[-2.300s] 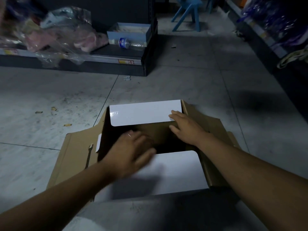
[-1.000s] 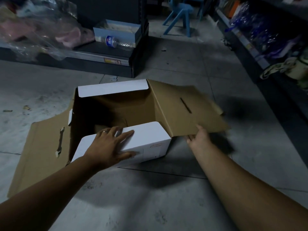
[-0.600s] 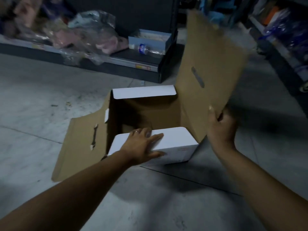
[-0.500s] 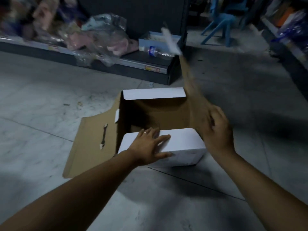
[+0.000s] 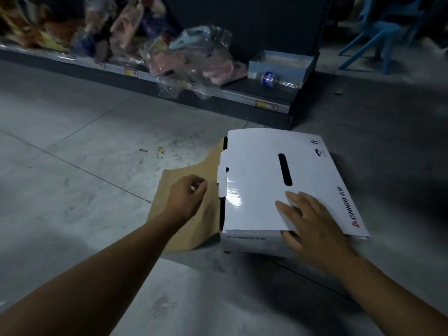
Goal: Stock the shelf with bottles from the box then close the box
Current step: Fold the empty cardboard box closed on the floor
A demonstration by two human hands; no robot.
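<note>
The white cardboard box (image 5: 252,241) sits on the floor with its right flap (image 5: 261,180) folded down over the top, white side up, a dark handle slot in it. My right hand (image 5: 312,224) lies flat on that flap near the front right corner. The brown left flap (image 5: 194,229) is spread out on the floor. My left hand (image 5: 186,197) hovers over it with fingers loosely curled, holding nothing that I can see. One clear bottle with a blue label (image 5: 278,80) lies on its side on the low shelf (image 5: 242,98).
A shallow blue-and-white tray (image 5: 281,60) stands behind the bottle on the shelf. Plastic-wrapped goods (image 5: 194,59) crowd the shelf to the left. A blue plastic chair (image 5: 383,32) stands at the back right. Grey tiled floor surrounds the box.
My right hand swung the right flap up and over, and it now lies flat on the box top. My left hand left the near white flap and moved over the brown left flap.
</note>
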